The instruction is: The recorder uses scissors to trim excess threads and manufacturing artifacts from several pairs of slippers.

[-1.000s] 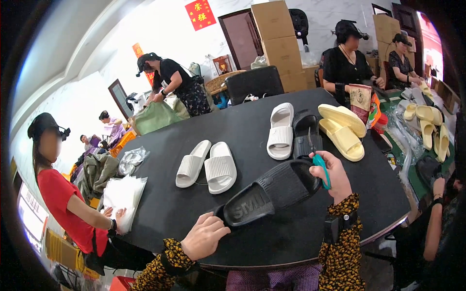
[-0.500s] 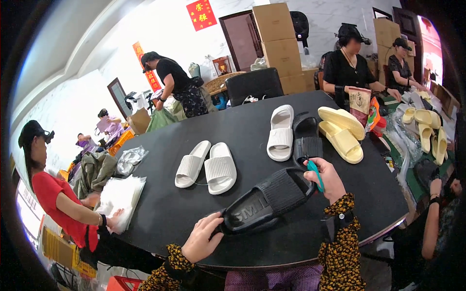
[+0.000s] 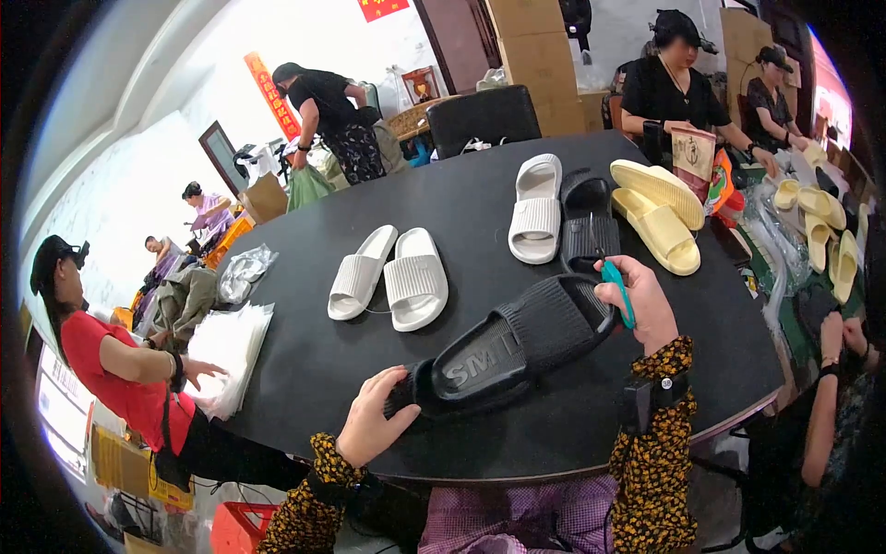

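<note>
A black slide sandal (image 3: 517,342) lies flat on the round black table (image 3: 305,360) just in front of me. My left hand (image 3: 374,417) grips its heel end at the near side. At the toe end, my right hand (image 3: 639,297) holds small teal-handled scissors (image 3: 616,288), blades pointing away from me toward a second black sandal (image 3: 585,222). A white pair (image 3: 392,275) sits left of centre, a single white sandal (image 3: 537,208) farther back, and a yellow pair (image 3: 657,210) to the right.
A person in red (image 3: 111,369) at the left presses on a stack of clear bags (image 3: 226,351). Other people stand or sit around the far side. More yellow sandals (image 3: 821,231) lie at the right. A black chair (image 3: 484,115) and cardboard boxes stand behind the table.
The black sandal has come down from a tilted position to lie flat on the table. The person in red has leaned in over the bags.
</note>
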Demonstrator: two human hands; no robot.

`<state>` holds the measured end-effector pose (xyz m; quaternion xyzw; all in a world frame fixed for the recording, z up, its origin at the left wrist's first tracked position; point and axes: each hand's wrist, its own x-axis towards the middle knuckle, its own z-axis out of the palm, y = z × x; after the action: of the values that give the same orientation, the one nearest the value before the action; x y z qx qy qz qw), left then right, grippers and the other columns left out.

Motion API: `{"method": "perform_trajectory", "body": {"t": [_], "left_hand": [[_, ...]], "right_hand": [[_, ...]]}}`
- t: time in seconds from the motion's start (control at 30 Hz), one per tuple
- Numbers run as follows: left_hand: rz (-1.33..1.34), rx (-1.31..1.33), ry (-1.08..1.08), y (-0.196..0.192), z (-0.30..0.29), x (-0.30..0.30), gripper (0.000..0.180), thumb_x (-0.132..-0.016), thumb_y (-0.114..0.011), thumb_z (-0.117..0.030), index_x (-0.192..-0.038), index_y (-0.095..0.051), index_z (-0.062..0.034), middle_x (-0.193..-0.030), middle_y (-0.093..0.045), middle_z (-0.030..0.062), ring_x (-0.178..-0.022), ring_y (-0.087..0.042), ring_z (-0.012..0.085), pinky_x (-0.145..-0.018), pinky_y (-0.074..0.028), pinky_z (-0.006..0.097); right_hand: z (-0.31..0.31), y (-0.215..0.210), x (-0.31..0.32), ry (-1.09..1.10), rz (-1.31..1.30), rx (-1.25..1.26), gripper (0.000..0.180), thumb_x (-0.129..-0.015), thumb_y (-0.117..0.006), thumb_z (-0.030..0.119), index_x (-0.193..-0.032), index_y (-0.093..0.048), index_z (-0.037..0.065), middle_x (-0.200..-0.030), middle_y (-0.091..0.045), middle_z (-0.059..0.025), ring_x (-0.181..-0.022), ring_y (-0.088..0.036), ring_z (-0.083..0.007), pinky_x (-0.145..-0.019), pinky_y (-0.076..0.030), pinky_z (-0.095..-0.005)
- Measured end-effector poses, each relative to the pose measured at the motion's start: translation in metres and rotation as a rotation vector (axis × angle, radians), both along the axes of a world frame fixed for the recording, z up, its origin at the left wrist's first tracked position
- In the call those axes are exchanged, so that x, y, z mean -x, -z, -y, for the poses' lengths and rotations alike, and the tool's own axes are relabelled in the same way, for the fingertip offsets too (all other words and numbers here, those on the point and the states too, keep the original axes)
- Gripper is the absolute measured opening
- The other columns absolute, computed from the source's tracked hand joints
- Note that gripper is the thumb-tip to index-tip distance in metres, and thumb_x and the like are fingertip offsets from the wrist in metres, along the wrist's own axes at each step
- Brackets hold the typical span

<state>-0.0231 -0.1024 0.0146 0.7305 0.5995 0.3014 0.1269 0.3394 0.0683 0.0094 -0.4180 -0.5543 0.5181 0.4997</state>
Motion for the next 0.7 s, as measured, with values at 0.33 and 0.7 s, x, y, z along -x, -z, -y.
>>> {"method": "perform_trajectory", "body": {"t": [0.33, 0.7], "left_hand": [[-0.049, -0.016, -0.032, 0.003, -0.005, 0.011, 0.05, -0.075, -0.071, -0.019, -0.117, -0.053, 0.0013, -0.123, -0.053, 0.0187, -0.114, -0.05, 0.0339, -0.097, -0.039, 0.039], [0.389, 0.222, -0.083, 0.026, -0.016, 0.028, 0.055, -0.084, -0.065, -0.022, -0.127, -0.044, 0.0046, -0.122, -0.053, 0.0169, -0.113, -0.049, 0.0217, -0.098, -0.037, 0.032]], "right_hand": [[0.003, 0.0, 0.006, -0.007, 0.043, 0.025, 0.038, -0.071, -0.066, 0.014, -0.106, -0.058, 0.002, -0.074, -0.055, 0.0012, -0.051, -0.049, -0.0065, -0.039, -0.037, -0.0221], [0.004, 0.03, 0.052, -0.219, 0.038, 0.005, 0.04, -0.072, -0.07, 0.017, -0.105, -0.057, -0.001, -0.077, -0.057, -0.0006, -0.063, -0.05, -0.0069, -0.051, -0.04, -0.0223]]}}
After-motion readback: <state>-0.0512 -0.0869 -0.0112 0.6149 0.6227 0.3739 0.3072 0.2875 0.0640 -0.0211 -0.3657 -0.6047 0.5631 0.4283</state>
